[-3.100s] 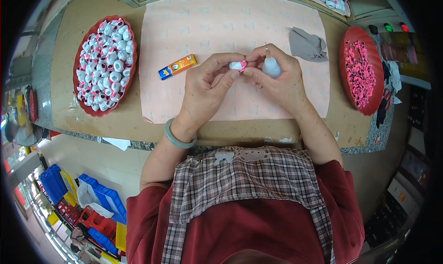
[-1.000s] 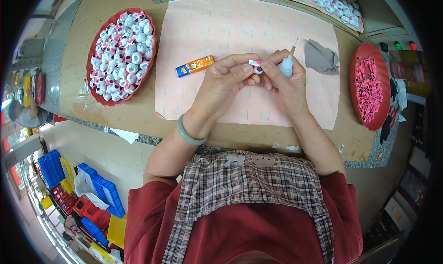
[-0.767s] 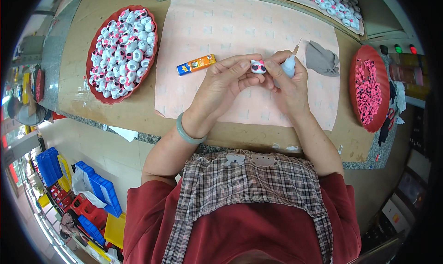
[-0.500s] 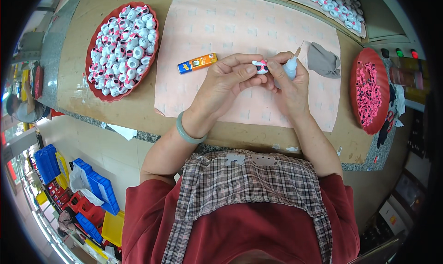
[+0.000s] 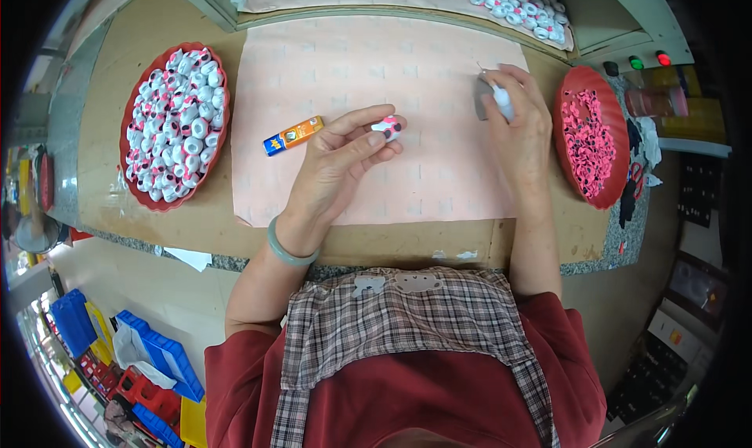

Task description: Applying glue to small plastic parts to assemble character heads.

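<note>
Between the thumb and fingers of my left hand is a small white figure with pink and black parts on it. My right hand grips a small white squeeze bottle with a thin needle tip, held over the far right of the pink sheet. The needle points away from me. Under and beside the bottle shows part of a grey cloth, the rest hidden by my hand. Left of my left hand lies an orange and blue box.
A scalloped red tray heaped with similar white figures stands at the left. Another red tray at the right holds pink and black pieces. More white figures sit on the shelf behind. Scissors lie at the right edge.
My right hand has moved away from the white figure, carrying the bottle right to the grey cloth. My left hand keeps the figure. The whole view has shifted slightly.
</note>
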The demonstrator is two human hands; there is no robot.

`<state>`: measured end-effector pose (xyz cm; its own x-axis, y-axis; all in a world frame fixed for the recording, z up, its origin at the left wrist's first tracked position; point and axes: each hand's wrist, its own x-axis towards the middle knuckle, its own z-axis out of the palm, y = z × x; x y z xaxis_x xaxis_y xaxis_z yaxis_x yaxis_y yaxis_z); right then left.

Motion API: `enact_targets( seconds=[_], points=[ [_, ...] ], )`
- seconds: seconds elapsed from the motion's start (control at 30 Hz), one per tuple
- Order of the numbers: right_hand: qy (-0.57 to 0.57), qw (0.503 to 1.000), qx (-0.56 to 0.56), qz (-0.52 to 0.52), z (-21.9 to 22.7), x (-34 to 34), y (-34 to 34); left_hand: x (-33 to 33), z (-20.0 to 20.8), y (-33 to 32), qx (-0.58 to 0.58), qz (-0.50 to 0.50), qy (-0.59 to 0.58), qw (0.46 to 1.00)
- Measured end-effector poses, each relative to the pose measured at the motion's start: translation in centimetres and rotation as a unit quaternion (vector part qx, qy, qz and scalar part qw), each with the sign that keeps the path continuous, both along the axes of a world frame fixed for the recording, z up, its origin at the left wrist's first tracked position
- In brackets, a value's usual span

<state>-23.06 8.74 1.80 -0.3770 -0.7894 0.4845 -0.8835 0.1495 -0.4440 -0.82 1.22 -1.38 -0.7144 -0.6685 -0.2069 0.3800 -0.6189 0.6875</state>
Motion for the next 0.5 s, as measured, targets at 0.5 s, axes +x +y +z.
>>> enact_targets(
  seconds=[0.5],
  points=[
    [-0.419,0.895,0.021,0.153,1.0,5.2,0.4,-0.4,0.0,0.2,-0.021,-0.012,-0.001,1.000]
  ],
)
